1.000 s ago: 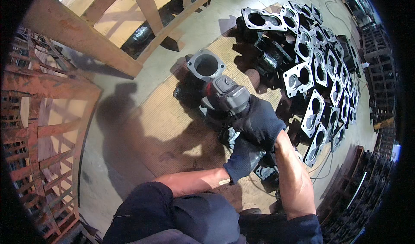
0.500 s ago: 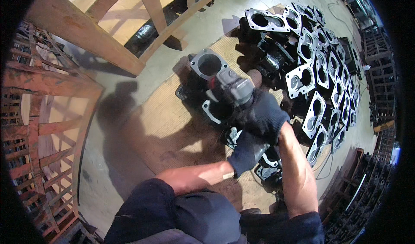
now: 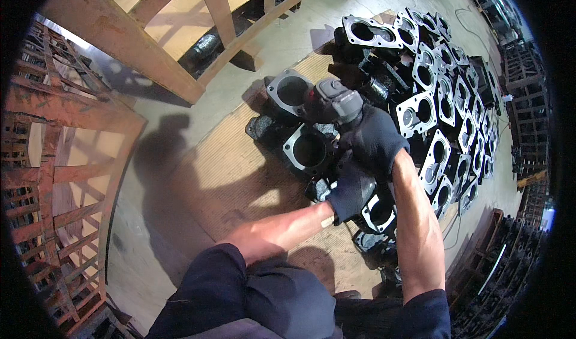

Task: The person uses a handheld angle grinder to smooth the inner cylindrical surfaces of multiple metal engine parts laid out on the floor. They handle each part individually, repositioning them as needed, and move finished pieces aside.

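Both my gloved hands are closed round an angle grinder (image 3: 339,102) with a grey metal head. My right hand (image 3: 377,136) wraps the body just behind that head; my left hand (image 3: 354,189) grips farther back, nearer to me. The grinder's head lies over the right edge of a black casting (image 3: 277,90) with a bright flange and a round bore. Whether the disc touches the metal is hidden. Just nearer stands a second casting (image 3: 288,153), its machined flange facing up. Another flanged casting (image 3: 387,219) shows between my forearms.
Many similar black castings (image 3: 415,116) stand packed close together on the right. Tan ribbed sheeting (image 3: 222,141) lies on the concrete floor beneath. A rusty crate (image 3: 78,117) rises at the left, and a brown metal frame (image 3: 120,39) at the far left. A cable (image 3: 461,231) runs on the right.
The grinder and both my hands have shifted to the right. Its head has uncovered the nearer casting's flange and bore.
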Demonstrator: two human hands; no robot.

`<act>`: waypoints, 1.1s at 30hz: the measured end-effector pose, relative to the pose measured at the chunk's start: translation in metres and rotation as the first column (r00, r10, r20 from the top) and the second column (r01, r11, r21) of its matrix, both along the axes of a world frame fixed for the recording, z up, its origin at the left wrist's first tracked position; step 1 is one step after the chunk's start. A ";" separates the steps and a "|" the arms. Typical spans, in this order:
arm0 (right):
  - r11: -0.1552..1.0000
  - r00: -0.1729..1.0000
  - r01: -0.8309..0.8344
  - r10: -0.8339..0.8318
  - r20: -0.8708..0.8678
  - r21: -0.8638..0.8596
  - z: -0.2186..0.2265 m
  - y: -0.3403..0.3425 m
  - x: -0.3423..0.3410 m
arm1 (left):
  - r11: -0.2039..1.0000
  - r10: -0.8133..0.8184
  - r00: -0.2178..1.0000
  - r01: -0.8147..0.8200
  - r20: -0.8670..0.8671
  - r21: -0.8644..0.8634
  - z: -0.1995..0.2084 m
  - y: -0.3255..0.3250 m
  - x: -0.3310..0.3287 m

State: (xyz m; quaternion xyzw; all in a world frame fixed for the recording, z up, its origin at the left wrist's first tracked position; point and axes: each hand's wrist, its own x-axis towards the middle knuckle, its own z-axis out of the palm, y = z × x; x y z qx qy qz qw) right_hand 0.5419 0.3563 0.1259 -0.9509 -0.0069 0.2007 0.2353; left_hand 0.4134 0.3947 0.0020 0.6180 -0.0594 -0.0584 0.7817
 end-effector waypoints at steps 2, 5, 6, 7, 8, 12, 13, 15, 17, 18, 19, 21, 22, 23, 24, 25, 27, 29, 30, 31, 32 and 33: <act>0.995 0.991 -0.099 0.098 -0.089 -0.006 -0.003 -0.001 -0.014 | 0.993 -0.111 0.988 0.114 -0.107 0.017 -0.017 -0.005 -0.023; 0.998 0.994 -0.054 0.058 -0.092 0.041 0.002 0.007 -0.045 | 0.978 -0.169 0.946 0.126 -0.278 -0.168 -0.013 0.001 -0.059; 0.998 0.993 -0.060 0.063 -0.102 0.037 -0.001 0.008 -0.054 | 0.913 -0.188 0.901 0.014 -0.391 -0.407 -0.007 0.003 -0.069; 0.996 0.991 -0.089 0.091 -0.103 0.028 0.004 0.010 -0.060 | 0.823 -0.219 0.854 -0.099 -0.472 -0.560 -0.003 0.002 -0.078; 0.992 0.987 -0.123 0.124 -0.101 0.020 0.010 0.012 -0.063 | 0.756 -0.294 0.806 -0.133 -0.514 -0.641 0.005 0.004 -0.079; 0.997 0.995 -0.015 0.023 -0.098 0.082 0.008 -0.002 -0.067 | 0.918 -0.302 0.912 0.201 -0.277 -0.342 0.004 0.001 -0.074; 0.999 0.994 -0.010 0.015 -0.110 0.045 0.016 -0.002 -0.062 | 0.948 -0.250 0.942 0.192 -0.223 -0.254 0.006 -0.004 -0.069; 1.000 0.994 -0.021 0.023 -0.108 0.022 0.021 -0.007 -0.053 | 0.972 -0.191 0.961 0.157 -0.199 -0.176 0.006 -0.012 -0.062; 1.000 0.995 0.011 -0.012 -0.098 -0.004 0.022 -0.014 -0.043 | 0.962 -0.253 0.954 0.266 -0.160 0.066 0.041 0.003 -0.037; 1.000 0.996 0.022 -0.023 -0.091 -0.013 0.023 -0.014 -0.038 | 0.945 -0.269 0.951 0.291 -0.152 0.152 0.050 0.010 -0.028; 0.999 1.000 -0.020 0.020 -0.002 0.032 0.025 -0.010 -0.034 | 0.919 -0.286 0.947 0.314 -0.144 0.239 0.059 0.017 -0.020; 1.000 1.000 -0.014 0.014 -0.028 -0.010 0.020 0.001 -0.022 | 0.962 -0.183 0.973 0.207 -0.144 0.176 0.044 0.015 -0.014; 0.999 0.999 -0.012 0.011 -0.041 -0.034 0.018 0.006 -0.017 | 0.988 -0.133 0.974 0.145 -0.182 0.059 0.022 0.006 -0.018; 0.996 0.997 -0.060 0.056 -0.055 -0.065 0.015 0.013 -0.014 | 0.996 -0.080 0.972 0.069 -0.221 -0.059 -0.001 -0.001 -0.021; 0.994 0.995 -0.082 0.078 -0.068 -0.066 0.012 0.015 -0.014 | 0.985 -0.035 0.966 -0.010 -0.257 -0.174 -0.022 -0.009 -0.025; 0.992 0.992 -0.107 0.102 -0.078 -0.067 0.010 0.019 -0.016 | 0.961 0.002 0.974 -0.064 -0.225 -0.270 -0.056 -0.021 -0.033; 0.985 0.986 -0.165 0.163 -0.046 -0.050 -0.005 0.008 -0.023 | 0.992 0.021 0.984 -0.043 -0.175 -0.120 -0.036 -0.015 -0.042; 0.990 0.991 -0.129 0.127 -0.050 -0.050 -0.004 0.003 -0.034 | 0.999 0.046 0.990 -0.046 -0.130 0.002 -0.022 -0.018 -0.053; 0.992 0.991 -0.123 0.120 -0.057 -0.041 -0.002 0.007 -0.037 | 0.988 0.036 0.979 -0.065 -0.202 -0.137 -0.031 -0.025 -0.056; 0.994 0.990 -0.111 0.108 -0.094 -0.024 0.006 0.010 -0.036 | 0.957 0.023 0.962 -0.100 -0.273 -0.271 -0.039 -0.033 -0.059; 0.996 0.991 -0.082 0.079 -0.108 -0.025 0.011 0.012 -0.032 | 0.899 -0.007 0.944 -0.138 -0.330 -0.415 -0.044 -0.039 -0.056; 0.999 0.992 -0.045 0.041 -0.120 -0.030 0.016 0.011 -0.025 | 0.908 -0.099 0.941 -0.047 -0.323 -0.416 -0.043 -0.034 -0.048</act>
